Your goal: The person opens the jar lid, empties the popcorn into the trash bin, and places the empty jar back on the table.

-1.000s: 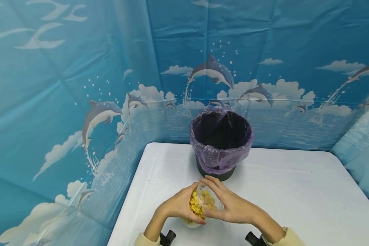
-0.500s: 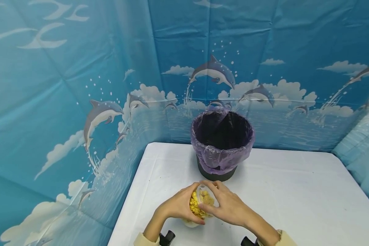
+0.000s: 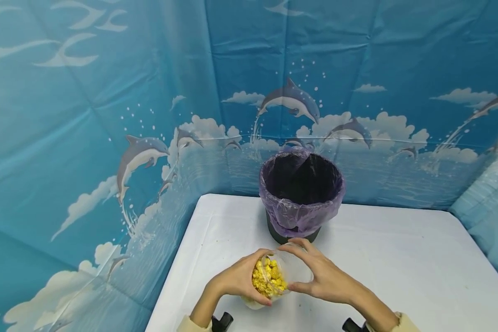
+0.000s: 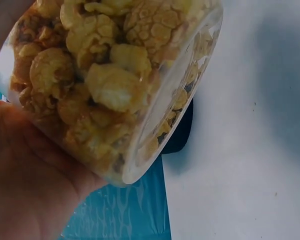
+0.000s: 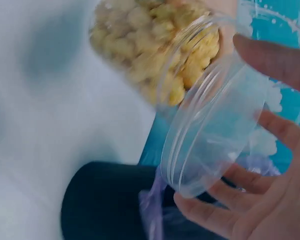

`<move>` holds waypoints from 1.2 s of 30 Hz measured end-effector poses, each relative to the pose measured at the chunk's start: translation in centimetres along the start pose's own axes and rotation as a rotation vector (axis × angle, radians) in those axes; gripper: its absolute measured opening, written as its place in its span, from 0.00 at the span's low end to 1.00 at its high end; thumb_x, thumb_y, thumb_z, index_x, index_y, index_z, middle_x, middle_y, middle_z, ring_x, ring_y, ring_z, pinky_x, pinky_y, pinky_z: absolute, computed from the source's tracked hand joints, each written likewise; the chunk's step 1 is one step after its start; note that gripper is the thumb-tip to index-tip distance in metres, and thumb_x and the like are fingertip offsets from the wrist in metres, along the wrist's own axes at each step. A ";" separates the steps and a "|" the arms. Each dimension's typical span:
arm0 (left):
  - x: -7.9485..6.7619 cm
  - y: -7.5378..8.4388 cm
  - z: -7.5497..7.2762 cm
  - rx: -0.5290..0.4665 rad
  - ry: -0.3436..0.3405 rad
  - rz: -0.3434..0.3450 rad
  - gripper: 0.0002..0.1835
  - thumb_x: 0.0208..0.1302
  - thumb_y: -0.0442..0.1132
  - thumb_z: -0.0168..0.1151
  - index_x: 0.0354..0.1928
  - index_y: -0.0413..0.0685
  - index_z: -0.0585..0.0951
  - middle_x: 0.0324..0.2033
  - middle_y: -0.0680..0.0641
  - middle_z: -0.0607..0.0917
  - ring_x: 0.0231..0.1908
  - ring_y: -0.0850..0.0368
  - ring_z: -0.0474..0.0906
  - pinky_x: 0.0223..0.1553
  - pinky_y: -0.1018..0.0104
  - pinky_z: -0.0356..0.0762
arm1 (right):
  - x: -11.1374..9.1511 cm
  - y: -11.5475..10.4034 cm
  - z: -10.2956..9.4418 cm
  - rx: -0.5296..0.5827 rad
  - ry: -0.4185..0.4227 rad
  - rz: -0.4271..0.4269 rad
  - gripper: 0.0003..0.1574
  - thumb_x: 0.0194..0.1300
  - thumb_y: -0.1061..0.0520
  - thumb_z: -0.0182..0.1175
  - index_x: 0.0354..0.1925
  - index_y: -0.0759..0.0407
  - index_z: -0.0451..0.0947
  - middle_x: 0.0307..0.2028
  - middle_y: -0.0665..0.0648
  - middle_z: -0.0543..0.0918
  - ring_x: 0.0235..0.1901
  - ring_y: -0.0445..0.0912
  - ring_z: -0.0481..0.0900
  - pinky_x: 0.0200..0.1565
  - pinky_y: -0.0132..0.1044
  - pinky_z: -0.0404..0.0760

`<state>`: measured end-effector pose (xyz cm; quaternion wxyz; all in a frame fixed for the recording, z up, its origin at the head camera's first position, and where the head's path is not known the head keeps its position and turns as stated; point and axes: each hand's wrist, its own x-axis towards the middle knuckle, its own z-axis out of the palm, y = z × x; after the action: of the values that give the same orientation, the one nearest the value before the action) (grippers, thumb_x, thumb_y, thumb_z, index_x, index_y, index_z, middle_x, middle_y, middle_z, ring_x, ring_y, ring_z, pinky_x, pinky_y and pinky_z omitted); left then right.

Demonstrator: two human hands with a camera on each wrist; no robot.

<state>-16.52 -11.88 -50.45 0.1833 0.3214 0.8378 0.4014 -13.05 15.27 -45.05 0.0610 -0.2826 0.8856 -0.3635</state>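
My left hand (image 3: 237, 279) grips a clear plastic jar (image 4: 162, 102) full of yellow popcorn (image 3: 267, 276). The jar is tilted above the white table, its mouth toward the right hand. A deep, clear plastic lid (image 5: 210, 125) with ridged threads is pinched between thumb and fingertips of my right hand (image 3: 325, 279). In the right wrist view, the lid stands askew beside the jar's rim and overlaps it. The popcorn shows at the uncovered mouth. Most of the jar's left side is hidden by the left hand in the head view.
A black bin (image 3: 305, 180) lined with a purple plastic bag (image 3: 299, 219) stands on the white table (image 3: 398, 258), just beyond the hands. A blue curtain (image 3: 182, 69) printed with dolphins hangs behind and to the left. Small dark specks dot the tabletop.
The lid has come off the jar's mouth and moved right with the right hand. The left hand still holds the jar in nearly the same place; the bin stays put.
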 end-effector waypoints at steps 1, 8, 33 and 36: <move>-0.1 -0.1 0.0 0.000 0.010 -0.009 0.57 0.42 0.53 0.87 0.75 0.63 0.63 0.67 0.54 0.76 0.63 0.65 0.75 0.67 0.60 0.76 | -0.2 0.3 -0.1 -0.013 0.014 0.025 0.51 0.57 0.44 0.78 0.73 0.29 0.65 0.73 0.61 0.65 0.70 0.67 0.68 0.53 0.73 0.78; -0.9 -0.8 -0.6 -0.010 0.065 -0.058 0.60 0.39 0.52 0.88 0.75 0.62 0.63 0.66 0.55 0.77 0.63 0.62 0.75 0.67 0.57 0.75 | -1.6 4.2 -0.8 -0.195 0.077 0.195 0.53 0.53 0.42 0.80 0.74 0.35 0.68 0.72 0.69 0.67 0.67 0.71 0.70 0.45 0.69 0.82; -2.0 -2.1 -0.4 -0.023 0.088 -0.108 0.60 0.39 0.52 0.88 0.75 0.62 0.62 0.65 0.53 0.77 0.63 0.60 0.76 0.66 0.55 0.76 | -5.8 17.2 2.5 -0.404 0.111 0.358 0.48 0.57 0.45 0.76 0.69 0.64 0.72 0.62 0.84 0.69 0.58 0.81 0.72 0.38 0.66 0.85; -2.2 -2.2 -0.4 -0.031 0.091 -0.115 0.60 0.39 0.51 0.88 0.75 0.62 0.62 0.65 0.53 0.77 0.63 0.59 0.76 0.66 0.54 0.76 | -5.9 17.3 2.6 -0.389 0.097 0.350 0.46 0.60 0.46 0.74 0.69 0.66 0.71 0.62 0.85 0.68 0.57 0.81 0.72 0.36 0.66 0.85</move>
<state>-16.06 -14.64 -51.87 0.1729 0.2513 0.8561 0.4172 -15.23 26.85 -59.21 0.0250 -0.1139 0.9761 -0.1832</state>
